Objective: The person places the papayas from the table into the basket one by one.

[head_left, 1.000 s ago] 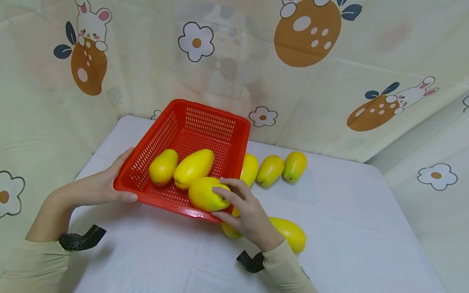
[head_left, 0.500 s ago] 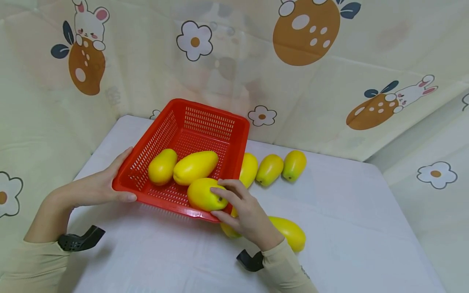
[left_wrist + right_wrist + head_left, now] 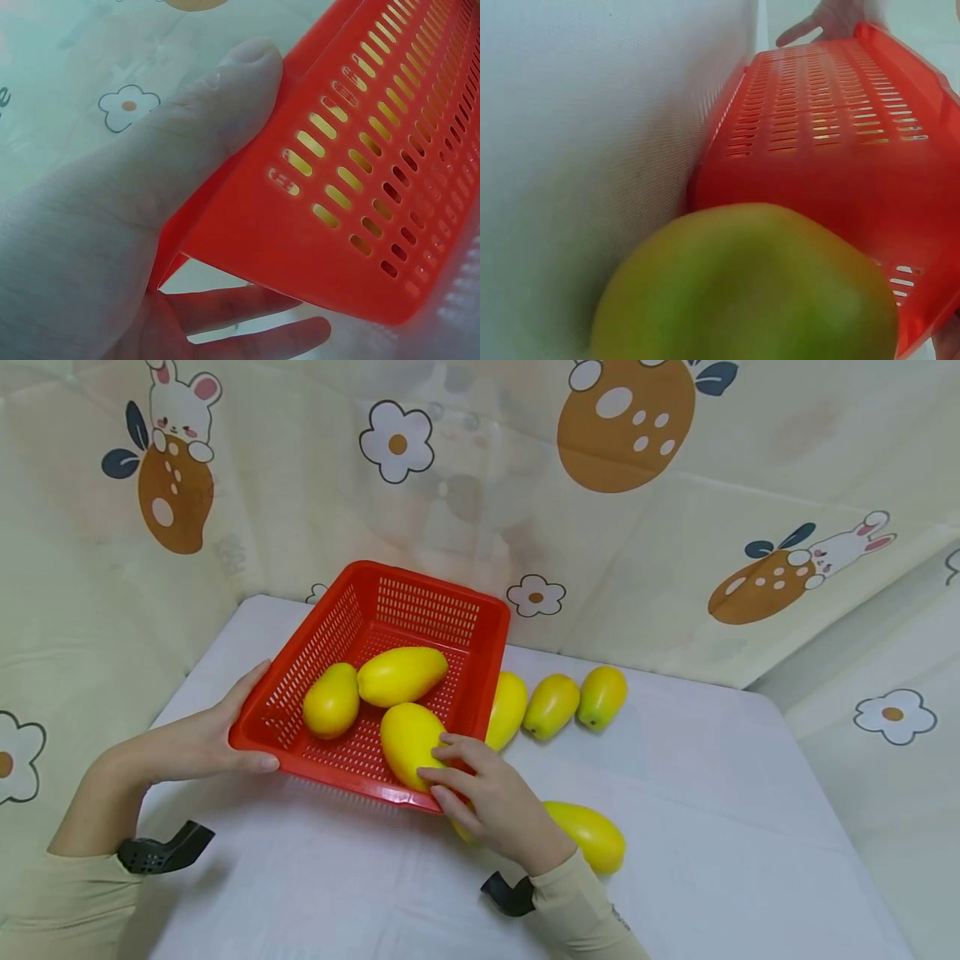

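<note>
In the head view my left hand (image 3: 202,739) grips the left corner of a red slotted plastic basket (image 3: 427,578), thumb along its front rim. The left wrist view shows that thumb (image 3: 217,105) pressed on the rim of the basket (image 3: 247,232). Inside lie two yellow mangoes, one at the left (image 3: 332,702) and one farther back (image 3: 402,677). A third mango (image 3: 408,739) lies near the front right corner, and the loosely bent fingertips of my right hand (image 3: 498,806) touch its lower right side. My right palm is outside the rim.
Right of the basket, partly hidden mangoes (image 3: 508,710) and two smaller greenish-yellow ones (image 3: 553,706) (image 3: 602,697) lie on the white table (image 3: 697,827). Another mango (image 3: 588,835) lies beside my right wrist. A printed curtain (image 3: 480,510) borders the table's back.
The mango under my right hand has turned inside the basket, and its grip has loosened to a touch. The middle mango has shifted toward the back. My left hand holds still.
</note>
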`<control>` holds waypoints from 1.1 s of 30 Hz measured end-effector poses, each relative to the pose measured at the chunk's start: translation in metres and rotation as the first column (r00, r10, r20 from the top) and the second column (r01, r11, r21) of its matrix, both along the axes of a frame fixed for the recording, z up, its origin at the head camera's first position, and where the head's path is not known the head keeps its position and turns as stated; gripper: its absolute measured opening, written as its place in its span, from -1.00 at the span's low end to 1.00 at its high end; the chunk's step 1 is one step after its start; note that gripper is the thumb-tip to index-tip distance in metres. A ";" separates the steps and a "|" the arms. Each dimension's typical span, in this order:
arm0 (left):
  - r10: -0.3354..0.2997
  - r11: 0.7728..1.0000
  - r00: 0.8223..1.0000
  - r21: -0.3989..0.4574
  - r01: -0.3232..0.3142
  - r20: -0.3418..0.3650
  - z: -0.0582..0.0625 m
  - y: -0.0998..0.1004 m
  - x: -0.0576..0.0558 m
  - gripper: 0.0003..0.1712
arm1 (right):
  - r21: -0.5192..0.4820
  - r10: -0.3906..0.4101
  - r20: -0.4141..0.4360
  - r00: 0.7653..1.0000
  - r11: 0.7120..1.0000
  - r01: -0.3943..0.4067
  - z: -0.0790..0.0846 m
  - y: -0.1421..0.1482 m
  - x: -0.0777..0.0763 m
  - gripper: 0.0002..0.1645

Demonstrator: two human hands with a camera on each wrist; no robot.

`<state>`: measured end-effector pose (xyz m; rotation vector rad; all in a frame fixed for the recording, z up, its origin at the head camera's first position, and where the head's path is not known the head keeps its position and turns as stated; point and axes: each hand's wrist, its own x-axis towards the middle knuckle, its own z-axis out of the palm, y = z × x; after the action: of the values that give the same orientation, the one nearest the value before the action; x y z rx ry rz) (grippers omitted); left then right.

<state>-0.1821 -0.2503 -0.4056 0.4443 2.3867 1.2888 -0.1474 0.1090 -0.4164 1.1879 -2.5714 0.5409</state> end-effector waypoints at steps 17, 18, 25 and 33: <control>-0.001 1.000 1.000 -0.003 0.001 0.006 -0.003 -0.001 0.001 0.25 | -0.031 -0.038 0.147 0.988 0.999 0.043 0.012 0.010 0.002 -0.47; -0.002 1.000 1.000 -0.003 0.002 0.006 -0.003 -0.001 0.001 0.25 | -0.025 -0.064 0.167 0.984 0.997 0.069 0.014 0.012 0.002 -0.39; -0.002 1.000 1.000 0.014 0.002 0.011 -0.001 0.001 0.000 0.25 | 0.034 -0.233 0.344 0.910 0.971 0.236 0.026 0.029 0.000 0.01; -0.019 1.000 1.000 0.003 0.019 0.000 0.000 0.000 0.000 0.24 | 0.153 -0.291 0.372 0.882 0.956 0.250 0.033 0.036 0.004 0.23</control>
<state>-0.1823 -0.2507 -0.4054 0.4672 2.3755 1.2843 -0.1435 0.1447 -0.3832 0.7825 -3.0714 0.6446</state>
